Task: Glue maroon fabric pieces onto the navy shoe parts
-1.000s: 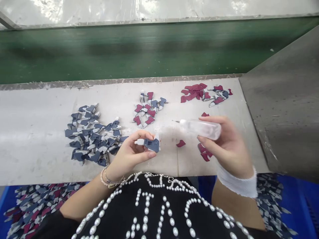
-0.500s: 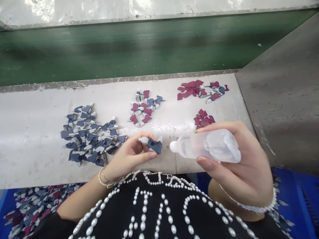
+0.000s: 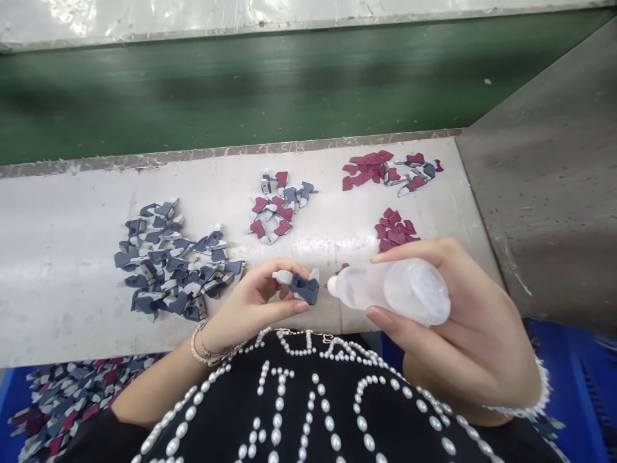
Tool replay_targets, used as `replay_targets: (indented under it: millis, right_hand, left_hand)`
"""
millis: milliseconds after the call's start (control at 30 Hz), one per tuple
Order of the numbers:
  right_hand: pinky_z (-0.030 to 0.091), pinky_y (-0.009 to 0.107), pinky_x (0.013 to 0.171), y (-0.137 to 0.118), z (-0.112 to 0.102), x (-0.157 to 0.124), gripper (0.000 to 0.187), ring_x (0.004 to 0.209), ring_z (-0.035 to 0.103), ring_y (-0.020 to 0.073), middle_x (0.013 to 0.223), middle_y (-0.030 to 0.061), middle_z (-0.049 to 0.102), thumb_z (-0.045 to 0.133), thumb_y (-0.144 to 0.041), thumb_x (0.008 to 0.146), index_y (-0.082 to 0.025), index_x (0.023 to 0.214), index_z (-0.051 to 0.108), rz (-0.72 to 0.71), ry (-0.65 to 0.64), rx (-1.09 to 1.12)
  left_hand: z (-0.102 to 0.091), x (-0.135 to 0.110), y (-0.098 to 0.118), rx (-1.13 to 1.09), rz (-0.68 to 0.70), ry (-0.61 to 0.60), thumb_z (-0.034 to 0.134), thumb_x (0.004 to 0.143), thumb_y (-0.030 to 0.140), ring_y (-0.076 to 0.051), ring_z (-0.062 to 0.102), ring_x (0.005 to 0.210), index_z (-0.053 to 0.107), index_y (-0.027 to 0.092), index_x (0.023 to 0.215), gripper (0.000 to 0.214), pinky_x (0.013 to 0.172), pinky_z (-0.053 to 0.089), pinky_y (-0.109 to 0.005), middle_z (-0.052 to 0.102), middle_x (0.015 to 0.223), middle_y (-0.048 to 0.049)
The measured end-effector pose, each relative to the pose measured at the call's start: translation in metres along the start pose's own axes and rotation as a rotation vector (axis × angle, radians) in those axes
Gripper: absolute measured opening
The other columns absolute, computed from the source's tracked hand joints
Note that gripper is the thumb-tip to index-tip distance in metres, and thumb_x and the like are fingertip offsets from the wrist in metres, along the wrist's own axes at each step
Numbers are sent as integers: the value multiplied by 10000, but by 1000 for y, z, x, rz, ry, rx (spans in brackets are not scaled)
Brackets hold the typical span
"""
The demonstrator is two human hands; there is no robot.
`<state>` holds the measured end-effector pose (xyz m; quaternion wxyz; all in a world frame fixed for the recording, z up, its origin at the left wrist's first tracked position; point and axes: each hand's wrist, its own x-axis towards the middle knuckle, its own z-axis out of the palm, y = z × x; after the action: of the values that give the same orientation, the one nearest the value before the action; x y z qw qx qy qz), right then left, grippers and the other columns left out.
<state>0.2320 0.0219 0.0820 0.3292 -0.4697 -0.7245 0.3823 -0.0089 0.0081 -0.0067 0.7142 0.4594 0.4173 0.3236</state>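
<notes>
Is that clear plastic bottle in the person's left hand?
No, the right hand holds the bottle, while the left hand holds a small blue-and-grey piece.

Green strip (image 3: 231, 90) behind pale worktop (image 3: 62, 257).

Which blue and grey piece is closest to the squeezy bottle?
The blue-and-grey piece pinched in the left hand, just beside the nozzle of the squeeze bottle. It's the only one held.
</notes>
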Motion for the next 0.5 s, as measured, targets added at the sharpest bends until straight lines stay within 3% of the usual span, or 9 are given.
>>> replay_targets:
  millis: [200,400,500]
  right_hand:
    - [468,286,503,-2,1,3,209,592,584,138,791,-41,627,687,-276,919,-284,1056,528,-11,7,20]
    - [472,279,466,2,-4,0,255,542,581,125,761,-48,617,695,-245,905,-286,1095,530,-31,-78,99]
    - [502,297,480,-2,-9,-2,220,567,599,139,802,-27,627,698,-378,917,-296,1066,558,21,-12,88]
  left_hand:
    - [0,-1,1,-10,-23,-29,787,823,205,-165,637,839,677,257,1075,279,697,562,-262,652,1066,-52]
    - [-1,-1,0,2,5,-16,797,809,211,-197,665,907,688,246,1055,272,733,593,-281,676,1064,-67]
    - [-2,0,0,-61,18,-4,814,786,177,-192,676,939,692,248,1017,271,775,595,-273,682,1079,-60]
